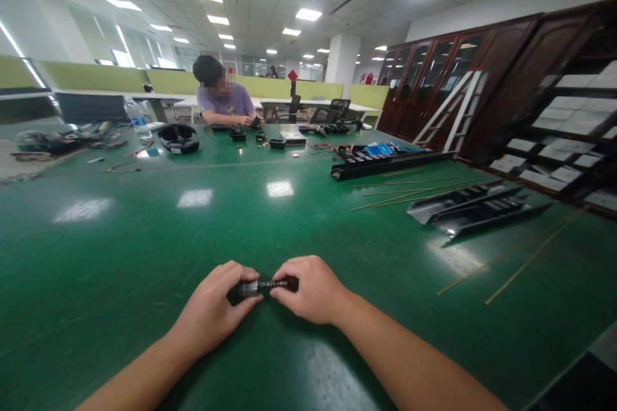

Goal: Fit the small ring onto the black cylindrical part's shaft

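Observation:
Low in the middle of the head view, a small black cylindrical piece with a greyish band and a thin ribbed shaft [250, 288] lies level between both hands. My left hand [216, 302] closes around its thicker end, thumb below and fingers above. The thin end is pinched by my right hand [308, 289], where a dark, slightly reddish part shows between thumb and fingers. Whether this is one piece or two joined parts, I cannot tell. Both hands are just above or on the green tabletop [144, 250]; my palms hide the ends of the piece.
Black metal channels [472, 209] and thin yellowish rods [530, 263] lie at the right. A longer channel [385, 164] bears blue parts. A black headset [178, 139] sits far left. Across the table, a person in a purple shirt [224, 103] handles a small black item.

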Demonstrator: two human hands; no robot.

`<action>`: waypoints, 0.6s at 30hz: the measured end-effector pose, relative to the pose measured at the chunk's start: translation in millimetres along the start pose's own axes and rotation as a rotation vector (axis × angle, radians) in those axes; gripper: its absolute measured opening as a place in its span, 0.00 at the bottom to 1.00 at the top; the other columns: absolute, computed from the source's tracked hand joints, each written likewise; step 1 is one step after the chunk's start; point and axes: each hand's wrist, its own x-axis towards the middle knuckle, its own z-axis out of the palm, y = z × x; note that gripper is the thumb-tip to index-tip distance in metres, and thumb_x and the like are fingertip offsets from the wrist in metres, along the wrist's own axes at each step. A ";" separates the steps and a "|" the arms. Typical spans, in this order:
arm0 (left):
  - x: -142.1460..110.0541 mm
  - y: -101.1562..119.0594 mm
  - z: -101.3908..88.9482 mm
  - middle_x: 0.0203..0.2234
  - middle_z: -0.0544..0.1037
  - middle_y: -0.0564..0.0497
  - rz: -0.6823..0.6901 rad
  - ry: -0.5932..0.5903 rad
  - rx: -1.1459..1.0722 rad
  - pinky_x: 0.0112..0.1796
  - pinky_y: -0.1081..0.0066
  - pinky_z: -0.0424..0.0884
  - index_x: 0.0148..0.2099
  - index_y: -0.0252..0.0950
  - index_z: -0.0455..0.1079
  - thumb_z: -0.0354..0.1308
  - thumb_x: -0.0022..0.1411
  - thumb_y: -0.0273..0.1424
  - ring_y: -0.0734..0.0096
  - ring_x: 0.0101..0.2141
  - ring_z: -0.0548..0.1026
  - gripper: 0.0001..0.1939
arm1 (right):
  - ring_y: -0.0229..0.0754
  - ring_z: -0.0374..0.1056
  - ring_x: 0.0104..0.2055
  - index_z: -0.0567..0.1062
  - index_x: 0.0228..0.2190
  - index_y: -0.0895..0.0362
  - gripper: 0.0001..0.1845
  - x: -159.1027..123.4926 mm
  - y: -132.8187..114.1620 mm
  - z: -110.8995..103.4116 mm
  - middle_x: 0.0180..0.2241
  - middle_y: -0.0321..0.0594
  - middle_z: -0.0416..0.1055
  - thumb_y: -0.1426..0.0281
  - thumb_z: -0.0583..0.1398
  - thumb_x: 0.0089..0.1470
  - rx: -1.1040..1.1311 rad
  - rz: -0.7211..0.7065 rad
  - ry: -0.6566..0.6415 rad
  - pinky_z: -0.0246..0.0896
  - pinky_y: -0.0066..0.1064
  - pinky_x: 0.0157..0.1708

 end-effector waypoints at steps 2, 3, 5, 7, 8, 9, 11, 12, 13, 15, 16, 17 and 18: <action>0.0 -0.8 0.2 0.39 0.75 0.50 -0.003 -0.002 0.002 0.43 0.65 0.70 0.45 0.41 0.68 0.60 0.62 0.33 0.65 0.41 0.74 0.09 | 0.38 0.70 0.31 0.79 0.33 0.55 0.07 0.2 -0.2 -0.4 0.29 0.36 0.76 0.66 0.63 0.52 -0.001 -0.002 0.001 0.60 0.27 0.33; -0.2 -1.1 0.2 0.39 0.75 0.50 -0.005 -0.002 0.004 0.43 0.65 0.70 0.45 0.41 0.68 0.61 0.62 0.33 0.65 0.41 0.74 0.09 | 0.38 0.70 0.31 0.79 0.33 0.55 0.07 0.3 -0.3 -0.6 0.29 0.36 0.76 0.66 0.63 0.52 -0.001 -0.002 0.001 0.60 0.27 0.33; -0.4 -1.2 0.1 0.38 0.75 0.50 -0.009 0.000 0.007 0.43 0.65 0.70 0.44 0.40 0.68 0.61 0.61 0.33 0.64 0.41 0.74 0.09 | 0.38 0.70 0.31 0.79 0.33 0.55 0.07 0.4 -0.7 -0.8 0.29 0.36 0.76 0.66 0.63 0.52 0.000 -0.001 0.001 0.60 0.27 0.33; -0.5 -0.4 -0.5 0.38 0.75 0.49 -0.011 0.003 0.006 0.43 0.65 0.71 0.44 0.40 0.69 0.60 0.61 0.33 0.64 0.41 0.74 0.09 | 0.39 0.70 0.31 0.79 0.33 0.55 0.07 0.4 -1.3 -1.1 0.29 0.37 0.76 0.66 0.63 0.52 -0.001 0.002 0.000 0.60 0.27 0.33; -0.3 0.3 -0.8 0.39 0.75 0.49 -0.011 0.007 0.005 0.43 0.65 0.71 0.44 0.40 0.69 0.60 0.61 0.33 0.64 0.41 0.74 0.09 | 0.39 0.70 0.31 0.79 0.33 0.55 0.07 0.4 -1.6 -1.3 0.29 0.37 0.76 0.66 0.63 0.52 -0.002 0.005 -0.002 0.60 0.28 0.33; 0.0 1.0 -1.3 0.39 0.75 0.48 -0.011 0.009 0.004 0.43 0.65 0.71 0.44 0.40 0.69 0.60 0.61 0.33 0.64 0.41 0.74 0.09 | 0.39 0.70 0.31 0.79 0.33 0.55 0.07 0.4 -1.9 -1.6 0.29 0.37 0.76 0.65 0.63 0.52 -0.004 0.008 -0.002 0.60 0.28 0.33; 0.7 2.3 -2.1 0.39 0.75 0.48 -0.010 0.013 0.006 0.43 0.64 0.71 0.44 0.39 0.69 0.60 0.61 0.33 0.64 0.41 0.74 0.08 | 0.39 0.70 0.31 0.79 0.32 0.55 0.07 0.5 -2.4 -2.3 0.29 0.37 0.76 0.65 0.63 0.52 -0.009 0.013 -0.004 0.60 0.28 0.33; 1.0 2.6 -2.4 0.38 0.75 0.48 -0.011 0.012 0.007 0.42 0.64 0.71 0.44 0.39 0.69 0.60 0.61 0.33 0.64 0.40 0.74 0.08 | 0.39 0.70 0.31 0.79 0.32 0.55 0.07 0.6 -2.5 -2.7 0.29 0.36 0.76 0.65 0.63 0.52 -0.010 0.015 -0.004 0.60 0.28 0.33; 1.3 2.8 -2.7 0.38 0.75 0.49 -0.012 0.011 0.006 0.43 0.64 0.71 0.44 0.39 0.69 0.60 0.61 0.32 0.64 0.40 0.74 0.08 | 0.39 0.70 0.31 0.79 0.33 0.55 0.07 0.7 -2.7 -3.0 0.29 0.37 0.76 0.65 0.63 0.52 -0.012 0.017 -0.004 0.61 0.28 0.34; 1.5 2.8 -2.9 0.38 0.75 0.49 -0.013 0.011 0.003 0.43 0.64 0.71 0.44 0.40 0.69 0.60 0.61 0.32 0.64 0.40 0.74 0.08 | 0.39 0.70 0.32 0.79 0.33 0.55 0.07 0.7 -2.7 -3.4 0.29 0.37 0.76 0.66 0.63 0.52 -0.014 0.021 -0.006 0.61 0.28 0.34; 1.5 2.6 -2.9 0.38 0.75 0.49 -0.015 0.013 0.002 0.43 0.64 0.71 0.44 0.40 0.69 0.60 0.61 0.32 0.64 0.41 0.74 0.08 | 0.39 0.70 0.32 0.79 0.33 0.55 0.07 0.6 -2.7 -3.4 0.30 0.37 0.76 0.66 0.63 0.52 -0.015 0.022 -0.008 0.61 0.28 0.34; 1.5 2.5 -2.8 0.38 0.75 0.49 -0.016 0.015 0.002 0.43 0.64 0.71 0.44 0.40 0.69 0.61 0.61 0.32 0.64 0.41 0.74 0.09 | 0.39 0.70 0.32 0.79 0.33 0.55 0.07 0.6 -2.6 -3.4 0.30 0.37 0.76 0.66 0.63 0.52 -0.018 0.024 -0.009 0.61 0.28 0.34; 1.4 2.5 -2.7 0.39 0.75 0.49 -0.019 0.017 0.003 0.43 0.64 0.71 0.44 0.40 0.68 0.61 0.61 0.32 0.64 0.41 0.74 0.09 | 0.39 0.70 0.32 0.79 0.33 0.55 0.07 0.5 -2.4 -3.2 0.30 0.37 0.76 0.66 0.63 0.52 -0.020 0.024 -0.010 0.61 0.28 0.34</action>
